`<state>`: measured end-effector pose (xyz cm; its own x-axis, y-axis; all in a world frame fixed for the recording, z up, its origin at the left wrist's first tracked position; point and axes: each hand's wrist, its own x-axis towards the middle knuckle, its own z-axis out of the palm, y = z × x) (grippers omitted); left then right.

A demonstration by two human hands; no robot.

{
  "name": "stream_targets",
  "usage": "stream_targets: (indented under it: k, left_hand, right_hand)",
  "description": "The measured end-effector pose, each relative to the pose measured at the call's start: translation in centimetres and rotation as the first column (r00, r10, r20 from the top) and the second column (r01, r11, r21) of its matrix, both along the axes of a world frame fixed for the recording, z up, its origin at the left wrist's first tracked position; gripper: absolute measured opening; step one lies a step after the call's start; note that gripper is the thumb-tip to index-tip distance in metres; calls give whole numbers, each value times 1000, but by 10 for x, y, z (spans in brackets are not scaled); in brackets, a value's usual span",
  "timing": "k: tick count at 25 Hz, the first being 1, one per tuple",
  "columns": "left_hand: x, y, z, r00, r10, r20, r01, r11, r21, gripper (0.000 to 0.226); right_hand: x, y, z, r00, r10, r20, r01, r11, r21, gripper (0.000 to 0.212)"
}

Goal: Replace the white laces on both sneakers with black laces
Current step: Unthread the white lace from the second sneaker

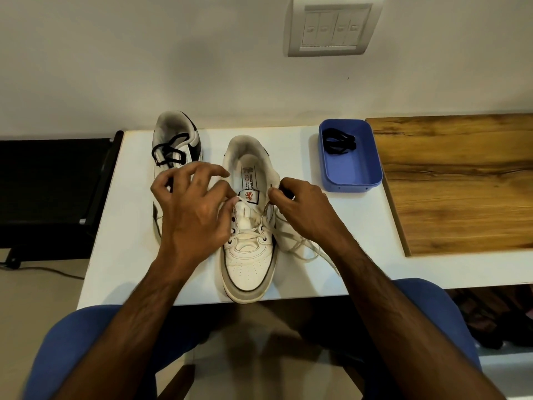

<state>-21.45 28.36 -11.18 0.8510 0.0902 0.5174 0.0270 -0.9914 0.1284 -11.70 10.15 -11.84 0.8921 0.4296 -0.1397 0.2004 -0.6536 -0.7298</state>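
Two white sneakers stand on the white table [115, 255]. The left sneaker [176, 145] at the back wears a black lace [168, 153]. The right sneaker [249, 255] in the middle has a half-loosened white lace [291, 243], whose free ends trail onto the table to its right. My left hand [193, 215] pinches the lace at the sneaker's upper left eyelets, beside the tongue. My right hand [302, 212] pinches a strand of white lace at the upper right eyelets. A coiled black lace [338, 142] lies in the blue tray [350, 174].
A wooden board [461, 183] adjoins the table on the right. A black stand [49, 192] sits to the left. A switch panel [331, 27] is on the wall. My knees in blue cloth [95, 336] are under the table's front edge.
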Motion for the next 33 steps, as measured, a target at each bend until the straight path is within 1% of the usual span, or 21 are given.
stream_targets:
  k: [3,6,7,8,9,10,12,13,15,17,20,22,24,25,26,27,29,31,33]
  left_hand:
    - [-2,2,1,991,118,65,-112,990,-88,14]
    - [-4,14,7,955,282,95,-248,930,-271,16]
    - [-4,18,9,949,298,107,-254,919,-303,15]
    - [-4,20,10,956,270,110,-227,927,-299,14]
    - [-4,19,9,975,202,93,-171,948,-269,15]
    - [-4,15,9,993,105,53,-91,971,-219,20]
    - [-1,4,2,993,-98,-68,92,992,-88,34]
    - [1,-1,-3,977,-170,-132,169,985,-20,35]
    - [4,-7,-13,947,-236,-218,255,965,62,25]
    - [5,-7,-17,947,-230,-226,250,966,66,14]
    - [4,-9,-12,970,-186,-159,197,979,57,11]
    - [2,-4,-4,992,-109,-65,110,994,3,8]
    - [0,4,3,1000,7,22,-6,998,-61,8]
    - [-1,8,4,998,39,40,-37,998,-57,8]
    - [-2,11,3,999,27,30,-26,999,-33,9]
    - [-1,12,1,1000,-21,-7,21,1000,0,14]
    - [3,6,-8,979,-163,-121,173,982,80,27]
    - [6,-4,-16,951,-247,-188,274,952,135,22]
    - [8,-7,-15,954,-253,-160,275,951,141,11]
  right_hand:
    - [0,0,1,1000,0,-10,0,1000,-2,35]
    - [0,0,2,1000,2,-17,-2,1000,-5,34]
    - [0,0,2,1000,3,-16,-3,1000,-7,34]
    - [0,0,2,1000,4,-14,-4,1000,-9,34]
    - [0,0,1,1000,3,-14,-3,1000,-10,34]
    - [0,1,1,1000,0,-12,-1,1000,-10,33]
    - [-1,1,0,1000,-5,-11,5,1000,-4,33]
    - [-1,2,0,1000,-6,-12,6,1000,4,33]
    - [0,2,-1,1000,-6,-15,6,1000,17,34]
    - [-1,2,0,1000,-9,-24,9,1000,16,32]
    - [-1,1,2,1000,-5,-19,5,1000,3,31]
    - [0,0,2,1000,4,-23,-4,1000,-5,31]
    - [0,-1,2,1000,8,-28,-8,1000,-12,31]
    - [0,-1,2,1000,12,-29,-12,1000,-11,32]
    - [0,-1,2,999,16,-28,-16,1000,-6,31]
    - [-1,-1,2,999,18,-27,-18,1000,0,31]
    - [-1,0,2,999,14,-30,-14,1000,8,31]
    - [-1,0,1,999,10,-39,-9,1000,22,30]
    - [-1,1,0,999,13,-46,-11,1000,27,31]
